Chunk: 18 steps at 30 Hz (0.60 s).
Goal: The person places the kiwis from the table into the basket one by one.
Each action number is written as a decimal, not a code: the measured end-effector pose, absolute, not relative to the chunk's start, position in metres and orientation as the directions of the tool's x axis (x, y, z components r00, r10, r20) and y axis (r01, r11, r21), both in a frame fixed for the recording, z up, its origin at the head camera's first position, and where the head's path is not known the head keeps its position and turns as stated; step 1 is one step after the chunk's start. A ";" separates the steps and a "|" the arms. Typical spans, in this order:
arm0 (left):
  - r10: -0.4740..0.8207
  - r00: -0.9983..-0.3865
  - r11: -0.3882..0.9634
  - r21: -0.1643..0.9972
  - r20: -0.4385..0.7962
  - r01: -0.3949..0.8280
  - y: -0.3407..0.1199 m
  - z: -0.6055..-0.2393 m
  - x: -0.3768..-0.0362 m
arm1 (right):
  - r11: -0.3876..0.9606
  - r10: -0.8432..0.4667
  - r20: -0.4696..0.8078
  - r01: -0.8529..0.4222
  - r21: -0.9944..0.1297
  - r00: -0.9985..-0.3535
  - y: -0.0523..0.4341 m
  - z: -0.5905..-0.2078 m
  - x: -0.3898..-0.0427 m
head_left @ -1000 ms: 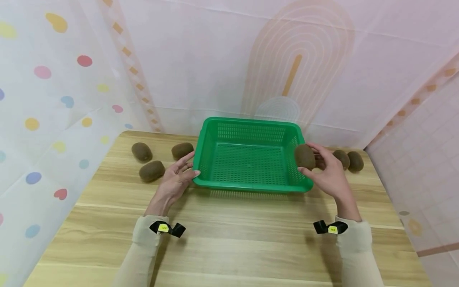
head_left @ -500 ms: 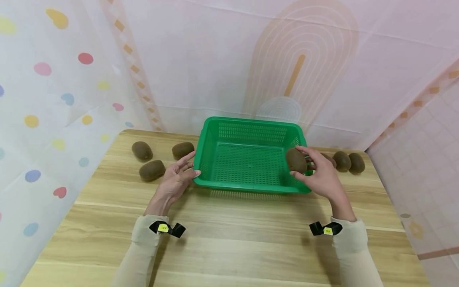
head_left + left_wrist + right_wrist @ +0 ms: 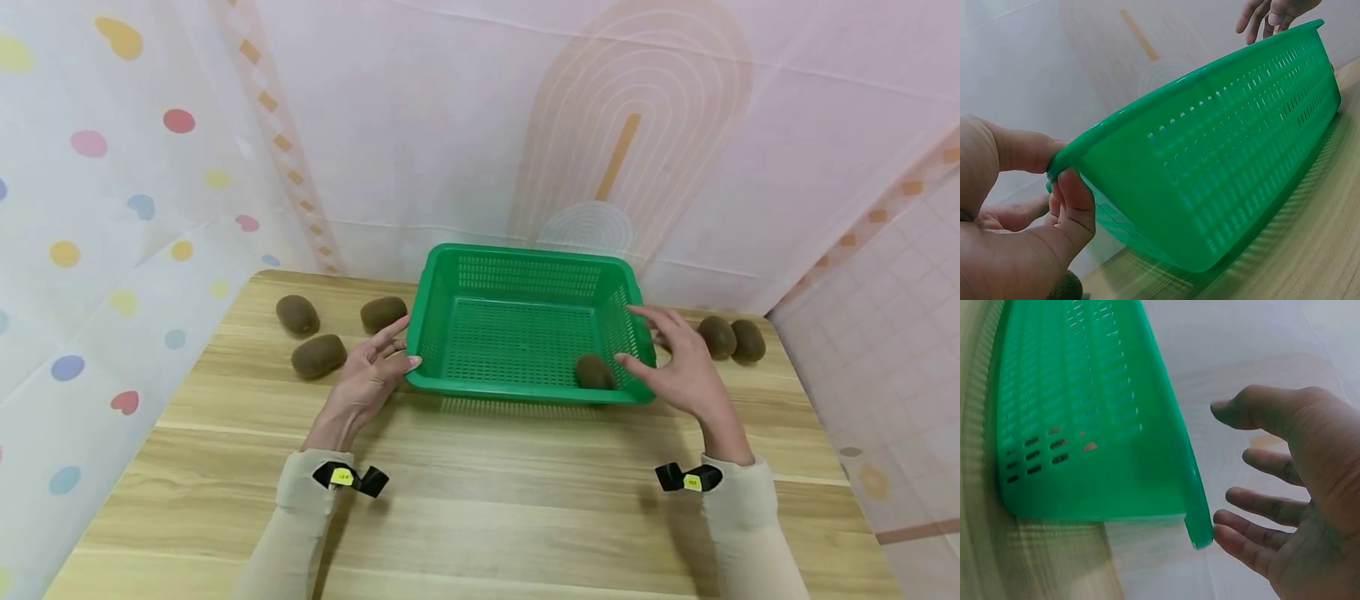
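Lying now in basket (image 3: 525,267), kiwi (image 3: 594,371); right hand (image 3: 675,367) emptied, spread; left hand (image 3: 371,375) gripping rim.

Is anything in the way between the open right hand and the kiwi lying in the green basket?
Only the basket's own right wall. The kiwi lies inside at the near right corner, and the right hand hovers open over that rim, so it could reach from above.

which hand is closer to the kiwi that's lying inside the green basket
Right. The right hand hangs open just beside the kiwi, over the green basket's right rim. The left hand grips the basket's left rim, across the basket from it.
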<state>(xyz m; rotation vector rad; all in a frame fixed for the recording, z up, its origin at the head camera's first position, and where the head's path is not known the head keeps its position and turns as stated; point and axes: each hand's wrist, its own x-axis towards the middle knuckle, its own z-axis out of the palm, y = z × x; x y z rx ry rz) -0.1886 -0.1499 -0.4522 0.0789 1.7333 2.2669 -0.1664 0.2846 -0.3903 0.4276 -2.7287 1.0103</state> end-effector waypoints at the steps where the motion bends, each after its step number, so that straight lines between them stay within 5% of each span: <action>1: 0.260 -0.957 -0.238 0.952 -0.127 -0.191 -0.150 -0.452 -0.189 | 0.733 -0.199 0.284 -0.335 -0.592 -0.938 0.286 -0.391 -0.167; 18: 0.276 -0.954 -0.257 0.948 -0.116 -0.190 -0.151 -0.453 -0.188 | 0.740 -0.141 0.166 -0.216 -0.637 -0.976 0.319 -0.391 -0.178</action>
